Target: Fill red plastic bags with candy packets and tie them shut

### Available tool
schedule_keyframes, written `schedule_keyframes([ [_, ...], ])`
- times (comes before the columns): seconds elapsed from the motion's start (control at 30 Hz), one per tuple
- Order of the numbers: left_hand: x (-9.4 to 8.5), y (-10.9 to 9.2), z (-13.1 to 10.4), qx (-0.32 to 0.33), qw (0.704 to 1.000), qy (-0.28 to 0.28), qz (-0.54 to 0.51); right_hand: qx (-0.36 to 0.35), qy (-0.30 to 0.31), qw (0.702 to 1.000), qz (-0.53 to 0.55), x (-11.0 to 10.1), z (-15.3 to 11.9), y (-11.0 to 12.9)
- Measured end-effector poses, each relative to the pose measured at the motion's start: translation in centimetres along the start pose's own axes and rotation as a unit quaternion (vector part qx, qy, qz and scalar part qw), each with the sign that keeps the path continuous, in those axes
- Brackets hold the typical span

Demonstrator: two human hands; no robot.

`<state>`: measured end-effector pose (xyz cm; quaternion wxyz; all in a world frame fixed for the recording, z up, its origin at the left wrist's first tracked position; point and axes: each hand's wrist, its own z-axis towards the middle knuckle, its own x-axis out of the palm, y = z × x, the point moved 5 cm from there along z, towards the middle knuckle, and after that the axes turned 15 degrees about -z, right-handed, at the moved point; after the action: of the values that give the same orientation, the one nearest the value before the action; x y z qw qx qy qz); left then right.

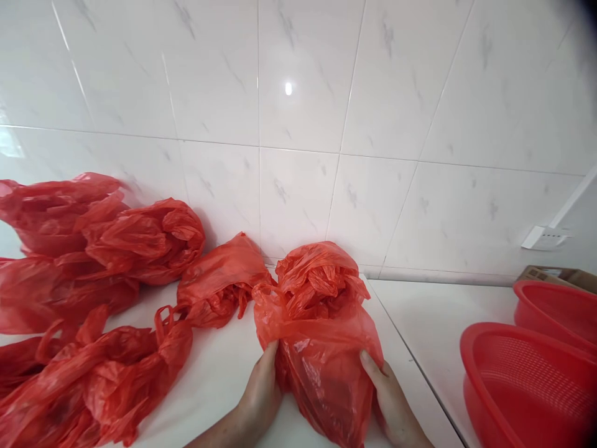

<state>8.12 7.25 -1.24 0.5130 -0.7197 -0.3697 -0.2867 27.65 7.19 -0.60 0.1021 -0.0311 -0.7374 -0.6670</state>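
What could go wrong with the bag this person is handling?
The thin red bag between the left hand and right hand might tear or slip where the fingers press its sides. The red bags at left lie crowded together, so their loose plastic could snag on one another.

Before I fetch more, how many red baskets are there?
2: the near basket at lower right, and the far basket just behind it, by the box. The picture's edge cuts both off; more may be hidden.
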Motion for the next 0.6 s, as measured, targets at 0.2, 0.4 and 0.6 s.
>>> schedule_keyframes([
  [0.2, 0.5, -0.1, -0.2, -0.002, 0.999, 0.037, -0.007, 0.026, 0.054, 0.994, 0.087, -0.1, 0.2, -0.3],
  [0.4, 0.6, -0.2, -0.4, -0.026, 0.999, 0.022, 0.008, 0.050, 0.118, 0.976, 0.178, 0.5, 0.1, 0.1],
  [0.6, 0.7, -0.1, -0.1, -0.033, 0.996, 0.061, 0.049, 0.031, 0.156, 0.964, 0.216, 1.2, 0.1, 0.9],
])
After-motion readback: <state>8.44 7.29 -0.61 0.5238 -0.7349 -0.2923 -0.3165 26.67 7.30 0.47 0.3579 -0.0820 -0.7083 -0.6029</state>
